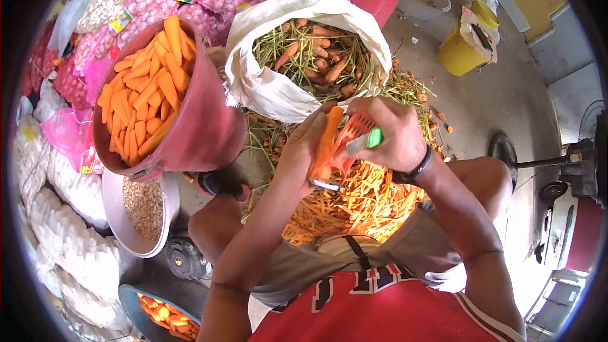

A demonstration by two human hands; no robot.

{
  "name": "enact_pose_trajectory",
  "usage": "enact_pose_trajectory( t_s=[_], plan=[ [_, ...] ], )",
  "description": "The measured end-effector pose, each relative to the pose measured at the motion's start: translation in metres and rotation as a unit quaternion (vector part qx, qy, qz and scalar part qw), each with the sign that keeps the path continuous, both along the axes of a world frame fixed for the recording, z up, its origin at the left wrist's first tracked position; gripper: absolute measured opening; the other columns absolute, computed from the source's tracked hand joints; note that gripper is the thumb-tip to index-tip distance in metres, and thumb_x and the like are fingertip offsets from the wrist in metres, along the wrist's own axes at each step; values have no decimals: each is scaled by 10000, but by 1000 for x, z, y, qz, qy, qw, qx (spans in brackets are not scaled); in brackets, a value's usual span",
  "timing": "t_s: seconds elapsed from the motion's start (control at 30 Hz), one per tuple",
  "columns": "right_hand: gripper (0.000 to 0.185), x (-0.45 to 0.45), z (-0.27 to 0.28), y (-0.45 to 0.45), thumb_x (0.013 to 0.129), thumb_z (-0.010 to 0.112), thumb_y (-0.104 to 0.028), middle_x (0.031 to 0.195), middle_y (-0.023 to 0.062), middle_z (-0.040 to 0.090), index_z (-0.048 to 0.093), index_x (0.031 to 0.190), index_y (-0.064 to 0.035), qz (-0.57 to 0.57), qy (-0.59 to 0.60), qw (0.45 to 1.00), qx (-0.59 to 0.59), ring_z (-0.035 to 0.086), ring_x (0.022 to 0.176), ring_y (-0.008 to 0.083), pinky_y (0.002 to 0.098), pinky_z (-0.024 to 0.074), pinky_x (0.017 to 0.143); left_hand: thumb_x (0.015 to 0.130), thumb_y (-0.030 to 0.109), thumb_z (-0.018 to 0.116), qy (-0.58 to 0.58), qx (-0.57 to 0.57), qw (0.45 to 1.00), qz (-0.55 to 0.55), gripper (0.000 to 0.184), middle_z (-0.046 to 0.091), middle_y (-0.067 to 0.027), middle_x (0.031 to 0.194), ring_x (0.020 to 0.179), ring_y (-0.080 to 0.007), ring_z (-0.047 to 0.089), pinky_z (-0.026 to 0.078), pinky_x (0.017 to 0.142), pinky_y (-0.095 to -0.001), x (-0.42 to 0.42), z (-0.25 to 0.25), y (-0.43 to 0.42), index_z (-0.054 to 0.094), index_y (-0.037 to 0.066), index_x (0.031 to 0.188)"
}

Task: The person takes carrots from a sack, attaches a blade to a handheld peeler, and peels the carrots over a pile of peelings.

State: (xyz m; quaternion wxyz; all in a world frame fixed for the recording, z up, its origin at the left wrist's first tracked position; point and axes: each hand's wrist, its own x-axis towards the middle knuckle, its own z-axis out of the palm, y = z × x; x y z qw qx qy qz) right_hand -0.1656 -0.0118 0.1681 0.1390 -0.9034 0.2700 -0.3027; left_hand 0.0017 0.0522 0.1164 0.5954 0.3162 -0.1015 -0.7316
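My left hand [300, 155] is closed around an orange carrot [330, 128], held tilted over my lap. My right hand [396, 132] grips a red peeler [356, 128] with a slotted body, its metal blade end near the carrot's lower tip. A bright green piece [375, 138] beside a short flat metal part also shows at the right fingers; I cannot tell whether it belongs to the peeler. Below both hands lies a heap of orange peelings [354, 206]. Just beyond them stands an open white sack [250, 82] of unpeeled carrots with green stalks.
To the left, a red bucket [215, 128] is heaped with peeled carrots. A pale basin [166, 206] of cloves and a dark tub [136, 307] of orange pieces stand nearer. Net bags [149, 0] line the left. A yellow bucket [457, 54] and a fan [503, 152] are at right.
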Motion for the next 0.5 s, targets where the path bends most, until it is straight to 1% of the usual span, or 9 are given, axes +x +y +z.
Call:
enact_pose_trajectory(
  t_s=[0.1,0.17,0.23,0.27,0.33,0.37,0.4,0.43,0.5],
  plan=[
    [542,-5,6,-18,637,883,-336,854,115,676,621,1029,-68,-79,-13,995,-53,690,751,283,356,550,665,1021,240,470,-71,-7,996,-53,358,592,-57,1177,927,-132,610,536,677,-282,3,-4,5,517,46,1319],
    [559,-19,4,-48,630,862,-420,805,83,688,610,1001,-86,-185,-24,977,-105,688,687,267,349,550,601,1025,261,459,-47,-19,995,-81,349,600,-41,1140,892,-112,596,523,662,-285,6,-16,8,539,78,1312],
    [569,-31,9,-65,627,871,-403,820,105,692,604,1002,-70,-252,11,960,-120,700,711,262,350,556,613,1024,272,460,-26,-52,993,-103,350,603,-32,1126,877,-105,591,519,657,-283,8,-10,8,543,91,1312],
    [577,-32,5,-63,627,874,-399,819,108,691,604,1014,-66,-243,-16,968,-67,701,718,261,356,558,621,1032,265,429,-51,-18,996,-71,360,583,-72,1012,719,-110,529,430,562,-246,2,-4,9,494,85,1336],
    [595,-27,1,-47,627,879,-389,817,115,689,604,1039,-58,-212,-67,974,40,705,732,260,368,561,636,1029,282,434,-51,1,996,-69,366,594,-71,1040,766,-123,565,473,601,-261,9,-9,4,502,86,1330],
    [597,-20,0,-28,617,907,-288,894,149,683,575,1024,-4,-151,-64,984,76,700,818,235,381,557,695,1028,290,436,-50,13,997,-64,369,600,-70,1054,789,-130,583,495,621,-269,11,-12,3,506,87,1327],
    [604,-14,-6,-12,616,907,-297,917,149,681,580,1034,-8,-94,-47,992,71,699,830,241,376,558,707,1015,274,480,-1,-14,999,-47,374,614,-54,1132,913,-116,627,542,708,-279,10,-2,1,509,58,1318],
    [611,-8,-11,-3,614,907,-305,939,150,679,585,1044,-13,-38,-33,997,66,698,843,248,371,560,719,1013,275,484,1,-19,999,-32,374,620,-59,1116,907,-120,632,543,703,-280,8,-2,0,512,56,1314],
    [634,-3,-7,3,607,907,-347,950,136,680,599,1056,-22,6,0,1000,17,699,835,254,362,564,731,1008,278,492,0,-23,1000,-15,373,633,-69,1084,894,-128,644,543,691,-280,3,-4,-1,520,53,1305]
  ],
)
